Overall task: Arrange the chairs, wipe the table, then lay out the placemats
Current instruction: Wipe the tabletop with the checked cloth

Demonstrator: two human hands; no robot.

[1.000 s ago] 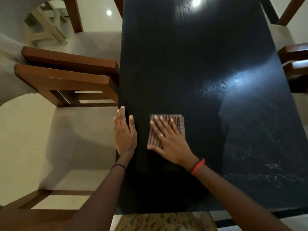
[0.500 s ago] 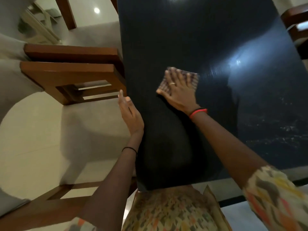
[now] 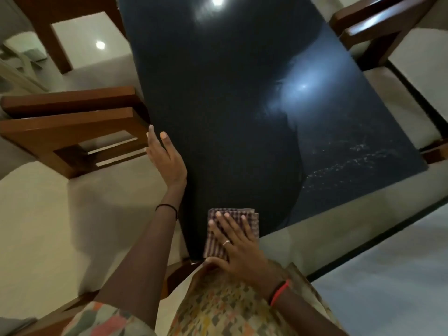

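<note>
All fingers (image 3: 166, 141) straight: left hand (image 3: 167, 161) at table (image 3: 218, 93) edge, right hand (image 3: 238, 249) dragged cloth (image 3: 213, 242) nearer.

A folded cloth (image 3: 214, 243) lies on the table (image 3: 218, 105) at its near left corner, with the right grip (image 3: 237, 248) flat on top. The left grip (image 3: 167, 158) is at the table's left edge, farther along. An armchair (image 3: 68, 127) stands against the table's left side, and another chair (image 3: 368, 27) at its far right side.

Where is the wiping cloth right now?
Head view: the folded checked cloth lies at the near-left corner of the dark table, pressed flat under the right hand, with the left hand at the table's left edge just beyond.
</note>
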